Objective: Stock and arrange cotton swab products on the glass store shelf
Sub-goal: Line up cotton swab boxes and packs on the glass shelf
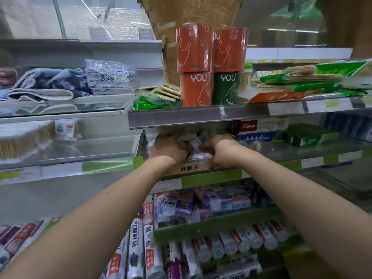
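Clear crinkled plastic packets [198, 147], presumably the cotton swab products though blurred, were gripped by the left hand [168, 148] and the right hand [218, 147], fingers curled, over a shallow white cardboard box [193, 168] on the glass shelf [302, 148]. Stocking was judged underway; tidy arrangement remained to be done.

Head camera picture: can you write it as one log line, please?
left hand: holding packets | right hand: holding packets | clear packets: in box | box: on shelf
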`<state>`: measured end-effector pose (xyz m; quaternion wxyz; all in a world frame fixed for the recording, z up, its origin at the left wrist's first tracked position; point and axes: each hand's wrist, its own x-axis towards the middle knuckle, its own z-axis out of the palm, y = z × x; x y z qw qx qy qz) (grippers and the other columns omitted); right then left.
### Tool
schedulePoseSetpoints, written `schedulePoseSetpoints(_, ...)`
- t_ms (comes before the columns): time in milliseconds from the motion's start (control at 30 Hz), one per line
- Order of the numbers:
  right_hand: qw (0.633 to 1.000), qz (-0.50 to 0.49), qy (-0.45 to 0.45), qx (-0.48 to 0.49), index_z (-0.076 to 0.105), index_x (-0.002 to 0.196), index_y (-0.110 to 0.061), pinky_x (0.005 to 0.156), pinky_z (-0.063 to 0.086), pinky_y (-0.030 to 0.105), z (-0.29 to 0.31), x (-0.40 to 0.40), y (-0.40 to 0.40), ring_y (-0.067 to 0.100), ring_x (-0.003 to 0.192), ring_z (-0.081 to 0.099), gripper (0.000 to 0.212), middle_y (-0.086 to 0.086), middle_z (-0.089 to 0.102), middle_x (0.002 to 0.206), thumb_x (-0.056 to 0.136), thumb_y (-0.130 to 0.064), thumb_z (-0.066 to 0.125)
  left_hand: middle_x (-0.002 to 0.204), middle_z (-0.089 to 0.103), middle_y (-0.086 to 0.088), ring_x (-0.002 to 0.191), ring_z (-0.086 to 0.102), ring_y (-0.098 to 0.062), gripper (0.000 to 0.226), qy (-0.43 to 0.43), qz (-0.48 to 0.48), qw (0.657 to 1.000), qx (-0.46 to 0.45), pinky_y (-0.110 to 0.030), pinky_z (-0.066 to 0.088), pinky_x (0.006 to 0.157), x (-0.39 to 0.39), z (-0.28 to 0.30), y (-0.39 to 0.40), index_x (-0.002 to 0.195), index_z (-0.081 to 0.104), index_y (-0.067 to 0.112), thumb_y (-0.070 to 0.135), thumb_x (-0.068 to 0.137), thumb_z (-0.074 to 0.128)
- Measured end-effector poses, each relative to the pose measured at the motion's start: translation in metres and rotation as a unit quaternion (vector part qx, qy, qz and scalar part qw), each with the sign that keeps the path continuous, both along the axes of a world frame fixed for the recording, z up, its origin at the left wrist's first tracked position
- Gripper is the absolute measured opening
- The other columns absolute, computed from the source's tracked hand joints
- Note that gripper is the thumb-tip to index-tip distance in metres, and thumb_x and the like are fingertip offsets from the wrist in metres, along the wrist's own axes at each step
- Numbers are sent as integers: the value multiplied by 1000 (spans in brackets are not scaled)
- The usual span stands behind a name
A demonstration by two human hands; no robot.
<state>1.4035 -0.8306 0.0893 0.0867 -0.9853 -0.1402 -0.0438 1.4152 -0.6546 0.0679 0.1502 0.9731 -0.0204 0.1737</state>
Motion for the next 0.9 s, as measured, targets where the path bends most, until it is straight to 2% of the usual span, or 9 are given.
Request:
schedulePoseSetpoints(167,997,27,37,58,71,120,-27,95,53,32,3,14,-12,17,108,64,50,-2,66,128,73,-27,88,117,70,-11,102,67,-30,52,17,26,999,21,-31,50,78,15,-7,-2,116,69,21,61,87,52)
schedulePoseSetpoints(300,990,43,40,126,76,110,-24,84,58,30,-1,17,-17,14,93,68,32,-4,71,115,79,-26,84,101,73,-8,88,66,-27,49,2,48,999,12,-29,47,68,18,-8,-3,97,72,18,62,78,61)
schedulePoseSetpoints(400,986,27,0,163,77,108,-24,91,54,30,0,17,-16,14,96,65,21,-7,70,108,87,-29,76,101,74,-9,89,67,-29,41,-17,39,999,-12,-33,54,74,15,-4,-4,100,74,18,52,83,60)
schedulePoseSetpoints(500,972,5,-50,229,74,109,-23,85,48,26,-2,19,-12,14,94,57,17,-5,64,102,94,-27,68,108,73,-13,96,66,-32,30,-68,36,997,-33,-33,52,77,6,6,-6,107,73,16,35,94,54)
schedulePoseSetpoints(567,951,-11,-50,305,72,108,-20,84,46,26,-7,20,-8,17,96,59,16,-2,66,105,95,-26,65,113,71,-14,102,65,-35,24,-87,47,994,-44,-34,51,82,-3,15,-7,110,72,15,25,95,57)
schedulePoseSetpoints(600,939,-19,-46,339,71,107,-19,86,49,29,-9,21,-5,21,98,62,16,0,68,108,95,-27,65,115,70,-13,104,65,-35,23,-92,51,994,-41,-35,52,84,-7,19,-7,112,72,17,23,94,58)
schedulePoseSetpoints(700,901,-47,-11,431,68,105,-17,85,58,47,-14,24,0,34,100,67,15,9,68,111,92,-24,66,121,69,-7,101,63,-31,32,-62,16,998,-14,-31,51,82,-17,22,-4,118,71,27,20,89,61)
schedulePoseSetpoints(800,824,-70,32,561,66,107,-10,77,62,50,-10,18,0,37,96,69,14,12,67,108,95,-6,61,126,68,-3,104,63,-28,35,-24,-14,1000,7,-26,44,79,-20,19,-3,123,69,31,36,91,59)
schedulePoseSetpoints(900,748,-59,68,658,64,112,-3,78,62,44,-5,7,-1,34,95,69,20,15,66,114,93,2,62,130,65,0,112,62,-27,58,25,-15,999,40,-27,49,87,-15,14,0,133,62,31,59,83,70)
